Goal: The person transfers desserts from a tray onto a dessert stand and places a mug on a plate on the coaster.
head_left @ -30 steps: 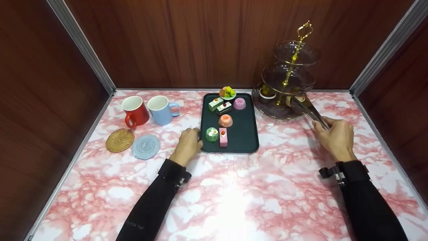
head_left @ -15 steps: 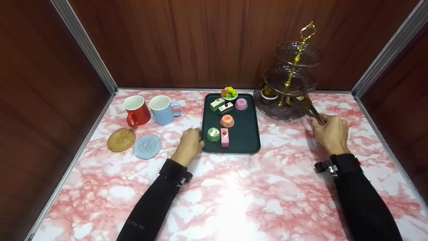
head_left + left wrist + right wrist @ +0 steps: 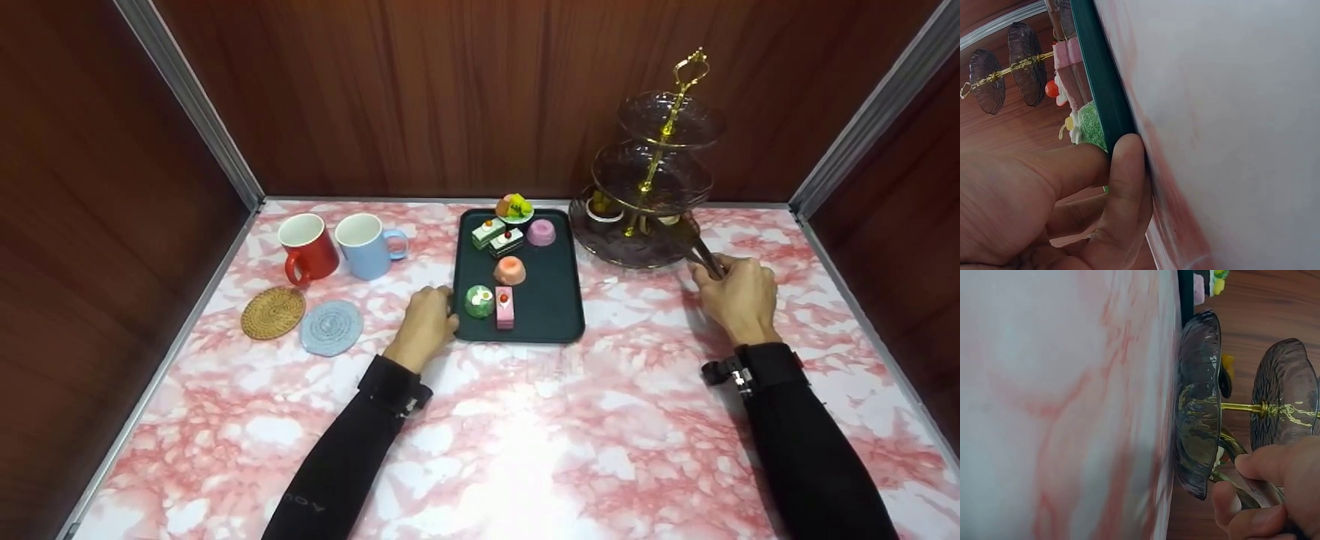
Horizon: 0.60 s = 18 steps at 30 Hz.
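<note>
My left hand (image 3: 429,319) grips the left edge of a dark green tray (image 3: 551,300), with a finger curled over its rim (image 3: 1098,73). Just inside that edge sit a green round cake (image 3: 478,301) and a pink slice (image 3: 502,307). My right hand (image 3: 735,296) holds metal tongs (image 3: 694,244). Their tips reach over the bottom plate of a three-tier glass stand (image 3: 652,180) with a gold post. In the right wrist view my fingers (image 3: 1275,484) curl round the tongs (image 3: 1238,467) beside the stand's lowest plate (image 3: 1199,399). Small items lie on that plate; whether the tips hold one is unclear.
Several more small cakes stand at the tray's far end. A red mug (image 3: 307,247) and a blue mug (image 3: 364,244) stand at the back left, with a woven coaster (image 3: 273,313) and a grey-blue coaster (image 3: 331,328) before them. Wooden walls close in three sides.
My right hand has moved a little forward toward the stand with the tongs. My left hand stays on the tray's edge.
</note>
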### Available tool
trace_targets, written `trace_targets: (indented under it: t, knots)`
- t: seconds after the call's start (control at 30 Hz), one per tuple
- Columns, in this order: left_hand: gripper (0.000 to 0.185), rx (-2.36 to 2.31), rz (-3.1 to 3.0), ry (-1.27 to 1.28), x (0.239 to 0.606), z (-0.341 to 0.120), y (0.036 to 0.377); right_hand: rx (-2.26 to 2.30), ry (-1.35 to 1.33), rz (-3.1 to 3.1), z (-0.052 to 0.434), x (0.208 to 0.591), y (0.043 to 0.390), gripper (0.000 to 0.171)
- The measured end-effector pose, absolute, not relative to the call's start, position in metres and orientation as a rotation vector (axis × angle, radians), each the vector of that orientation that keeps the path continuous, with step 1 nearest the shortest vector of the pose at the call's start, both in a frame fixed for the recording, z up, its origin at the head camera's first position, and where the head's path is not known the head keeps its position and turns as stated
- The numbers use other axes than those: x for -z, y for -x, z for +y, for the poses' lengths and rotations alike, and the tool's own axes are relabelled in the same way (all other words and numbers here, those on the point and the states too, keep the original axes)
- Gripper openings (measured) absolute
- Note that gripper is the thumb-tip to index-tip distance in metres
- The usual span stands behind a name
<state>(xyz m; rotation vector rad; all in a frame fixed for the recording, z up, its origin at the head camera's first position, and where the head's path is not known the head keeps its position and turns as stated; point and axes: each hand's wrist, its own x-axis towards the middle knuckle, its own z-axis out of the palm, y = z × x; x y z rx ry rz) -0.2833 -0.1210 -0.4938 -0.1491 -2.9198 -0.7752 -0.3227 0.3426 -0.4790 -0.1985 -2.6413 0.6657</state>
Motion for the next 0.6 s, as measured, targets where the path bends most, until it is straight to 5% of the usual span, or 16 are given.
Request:
trace_targets:
  t: [0.6]
  knots:
    - [0.033,0.768,-2.915,0.180,0.492,-0.121,0.284,-0.660,0.218,-2.634,0.340,0.469,0.307,0.054]
